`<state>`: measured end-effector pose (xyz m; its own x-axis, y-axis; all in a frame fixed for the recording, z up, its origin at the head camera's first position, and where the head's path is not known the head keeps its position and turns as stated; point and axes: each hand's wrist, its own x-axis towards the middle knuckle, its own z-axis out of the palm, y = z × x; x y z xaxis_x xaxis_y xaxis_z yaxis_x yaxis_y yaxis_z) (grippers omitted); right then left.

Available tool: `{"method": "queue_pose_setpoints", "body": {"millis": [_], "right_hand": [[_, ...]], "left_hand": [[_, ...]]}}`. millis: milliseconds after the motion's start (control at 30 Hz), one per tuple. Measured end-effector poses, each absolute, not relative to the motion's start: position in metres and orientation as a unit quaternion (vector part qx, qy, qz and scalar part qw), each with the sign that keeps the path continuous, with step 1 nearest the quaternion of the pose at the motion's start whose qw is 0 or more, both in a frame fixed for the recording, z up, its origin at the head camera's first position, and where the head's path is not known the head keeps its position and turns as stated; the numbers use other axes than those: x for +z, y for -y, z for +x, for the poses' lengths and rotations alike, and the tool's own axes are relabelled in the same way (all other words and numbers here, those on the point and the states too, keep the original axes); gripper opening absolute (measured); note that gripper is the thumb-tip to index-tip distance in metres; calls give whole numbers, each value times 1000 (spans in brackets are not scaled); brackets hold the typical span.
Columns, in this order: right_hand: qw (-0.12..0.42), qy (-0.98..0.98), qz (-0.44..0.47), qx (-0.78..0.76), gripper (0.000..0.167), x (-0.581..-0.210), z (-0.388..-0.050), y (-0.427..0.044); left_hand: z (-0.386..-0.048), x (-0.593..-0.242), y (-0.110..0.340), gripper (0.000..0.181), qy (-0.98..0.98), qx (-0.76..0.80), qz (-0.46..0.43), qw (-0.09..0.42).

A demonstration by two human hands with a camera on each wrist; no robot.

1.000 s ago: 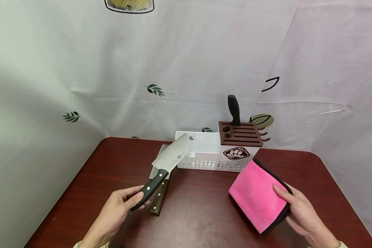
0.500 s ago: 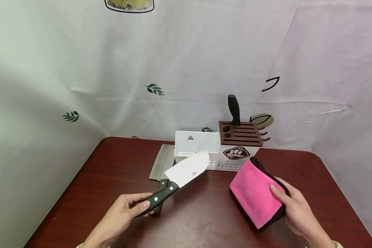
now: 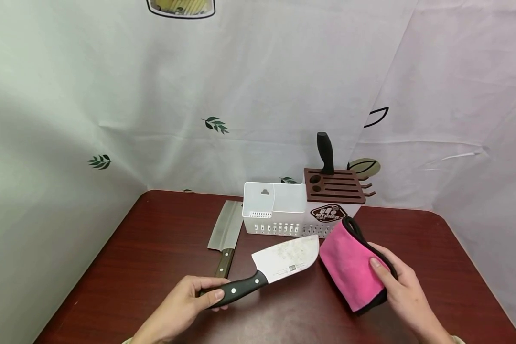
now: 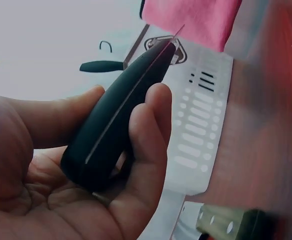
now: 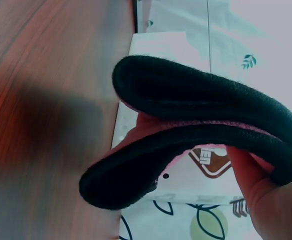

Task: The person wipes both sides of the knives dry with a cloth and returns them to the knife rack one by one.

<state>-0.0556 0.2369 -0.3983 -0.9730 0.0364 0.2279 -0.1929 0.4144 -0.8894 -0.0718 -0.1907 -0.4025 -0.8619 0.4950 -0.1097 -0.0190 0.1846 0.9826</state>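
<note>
In the head view my left hand (image 3: 182,303) grips the black riveted handle of a cleaver (image 3: 285,260), its broad, stained blade pointing right. The left wrist view shows thumb and fingers curled round that handle (image 4: 116,117). My right hand (image 3: 406,291) pinches a folded pink cloth (image 3: 354,265) with black edging, thumb on its front face. The cleaver's tip comes close to the cloth's left edge; whether they touch I cannot tell. In the right wrist view the cloth's dark folded edges (image 5: 186,82) fan apart. Behind my left hand a second cleaver (image 3: 225,227) with a wooden handle lies on the table.
A white perforated kitchen rack (image 3: 275,222) stands at the table's back, its brown slotted top (image 3: 335,186) holding one black-handled knife (image 3: 325,153). Small hooks stick out at its right. A pale patterned curtain (image 3: 258,95) hangs behind the dark red table (image 3: 155,248).
My left hand has moved right and down, swinging the blade from pointing up toward the rack to nearly level, beside the cloth. The right hand and cloth have shifted slightly left.
</note>
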Motion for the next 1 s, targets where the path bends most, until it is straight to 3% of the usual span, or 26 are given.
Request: {"method": "queue_pose_setpoints", "body": {"millis": [333, 567, 1000], "right_hand": [[163, 862, 135, 462, 40, -402, -56, -221], [149, 871, 189, 428, 47, -407, -57, -221], [163, 884, 259, 355, 59, -410, -56, -207]], "left_hand": [[-73, -408, 174, 36, -708, 650, 164, 224], [-76, -412, 170, 37, -691, 669, 141, 236], [-82, -423, 169, 35, -658, 712, 145, 199]]}}
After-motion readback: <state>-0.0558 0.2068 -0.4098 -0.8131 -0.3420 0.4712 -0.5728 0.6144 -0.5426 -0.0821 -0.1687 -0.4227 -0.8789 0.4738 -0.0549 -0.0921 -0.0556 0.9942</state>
